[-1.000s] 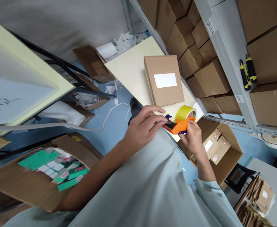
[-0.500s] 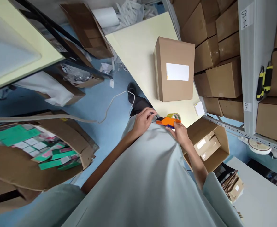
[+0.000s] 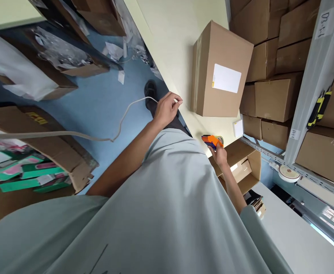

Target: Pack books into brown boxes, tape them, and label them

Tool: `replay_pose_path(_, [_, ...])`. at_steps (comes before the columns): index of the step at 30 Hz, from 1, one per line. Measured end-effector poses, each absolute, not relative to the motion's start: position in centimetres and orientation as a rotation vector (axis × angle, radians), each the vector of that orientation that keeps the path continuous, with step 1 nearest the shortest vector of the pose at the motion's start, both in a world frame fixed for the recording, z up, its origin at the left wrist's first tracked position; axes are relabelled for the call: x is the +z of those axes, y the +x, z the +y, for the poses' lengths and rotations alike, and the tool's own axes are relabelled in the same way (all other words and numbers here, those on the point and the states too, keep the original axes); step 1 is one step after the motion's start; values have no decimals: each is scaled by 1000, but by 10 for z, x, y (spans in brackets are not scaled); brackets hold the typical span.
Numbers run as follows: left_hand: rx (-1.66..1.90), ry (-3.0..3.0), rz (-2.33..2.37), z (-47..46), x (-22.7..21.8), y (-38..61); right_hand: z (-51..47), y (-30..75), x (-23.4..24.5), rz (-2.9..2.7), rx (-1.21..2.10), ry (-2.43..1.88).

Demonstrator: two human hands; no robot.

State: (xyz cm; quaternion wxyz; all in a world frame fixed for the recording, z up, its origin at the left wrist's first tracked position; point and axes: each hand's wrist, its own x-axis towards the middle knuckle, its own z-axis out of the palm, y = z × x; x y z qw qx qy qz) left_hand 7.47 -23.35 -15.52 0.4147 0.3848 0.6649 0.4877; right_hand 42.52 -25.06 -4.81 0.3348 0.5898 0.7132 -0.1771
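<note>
An orange tape dispenser point(image 3: 211, 140) with a yellowish roll is in my right hand point(image 3: 220, 155), whose fingers are wrapped round it by the table's front edge. My left hand point(image 3: 167, 108) is up beside the table edge, to the left of the closed cardboard box point(image 3: 226, 68) and apart from it. Its thumb and fingertips are pinched together; anything between them is too small to make out. The box stands on the pale table point(image 3: 167, 42), with a white label point(image 3: 226, 78) on its upper face and tape along its left side.
A small white box point(image 3: 237, 128) sits at the table's edge. Below it stands an open carton point(image 3: 254, 165) with smaller boxes inside. Shelves of cartons point(image 3: 275, 99) line the right side. A white cable point(image 3: 124, 114) crosses at left, over a carton of green packages point(image 3: 41, 171).
My hands have moved apart: the left away from the dispenser toward the upper left, the right slightly right with the dispenser. The camera view has also shifted and turned.
</note>
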Motion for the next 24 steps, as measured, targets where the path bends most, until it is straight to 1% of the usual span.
replay_pose_path(8, [1291, 1115, 1665, -218, -182, 97, -271, 425, -74, 1752, -470, 1759])
replay_pose_path(13, [1326, 1082, 1650, -195, -188, 119, -279, 419, -86, 1714, -460, 1817])
replay_pose_path(16, [1379, 954, 1656, -189, -186, 137, -284, 418, -91, 1723, -463, 1834])
replay_pose_path(19, [1410, 696, 1678, -192, -184, 149, -288, 418, -93, 1727, -475, 1847])
replay_pose_path(24, [1284, 441, 1659, -196, -165, 168, -290, 417, -93, 1736, -410, 1822])
